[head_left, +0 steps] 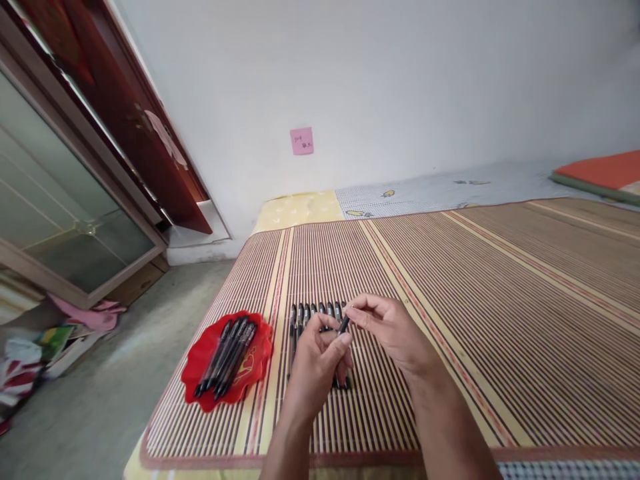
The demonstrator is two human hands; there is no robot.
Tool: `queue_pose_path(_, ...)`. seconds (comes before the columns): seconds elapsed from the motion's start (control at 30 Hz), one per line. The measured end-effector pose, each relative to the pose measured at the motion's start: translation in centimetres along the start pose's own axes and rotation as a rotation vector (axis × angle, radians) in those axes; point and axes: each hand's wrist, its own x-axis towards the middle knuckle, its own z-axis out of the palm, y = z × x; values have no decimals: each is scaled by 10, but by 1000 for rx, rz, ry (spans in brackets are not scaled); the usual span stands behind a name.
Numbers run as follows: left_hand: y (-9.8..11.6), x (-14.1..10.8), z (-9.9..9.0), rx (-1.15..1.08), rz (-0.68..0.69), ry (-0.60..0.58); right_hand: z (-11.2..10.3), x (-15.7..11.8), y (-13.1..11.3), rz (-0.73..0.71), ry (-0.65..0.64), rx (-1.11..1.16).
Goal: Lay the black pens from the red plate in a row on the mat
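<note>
Both of my hands are raised over the striped mat, with a short dark length of a black pen between them. My left hand pinches its lower end between thumb and fingers. At the upper end, the thumb and fingertips of my right hand are closed on the pen's tip. Behind my left hand lies a row of black pens, side by side and partly hidden by the hands. To the left, a red scalloped plate carries several more black pens.
The striped bamboo mat covers a bed that meets a white wall. A pink note is stuck on that wall. Folded orange bedding lies at the far right. Past the bed's left edge are grey floor and a glass-panelled door.
</note>
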Motion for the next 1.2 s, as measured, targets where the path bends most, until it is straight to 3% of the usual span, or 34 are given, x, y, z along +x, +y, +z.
queue_pose_path(0.23, 2, -1, 2, -17, 6, -56, -6, -2, 5, -72, -78, 10)
queue_pose_path(0.43, 2, -1, 2, -89, -68, -79, -2, -2, 8, -43, -162, 105)
queue_pose_path(0.63, 1, 0, 4, -41, -38, -19, 1, 0, 4, 3, -64, 52)
queue_pose_path(0.83, 1, 0, 4, -66, -3, 34, -3, 0, 5, -23, -70, 79)
queue_pose_path(1.03, -1, -1, 2, -52, -14, -82, -7, 0, 12, -2, -65, 169)
queue_pose_path(1.2, -3, 0, 1, -78, -40, -107, -6, 0, 12, -13, 8, 94)
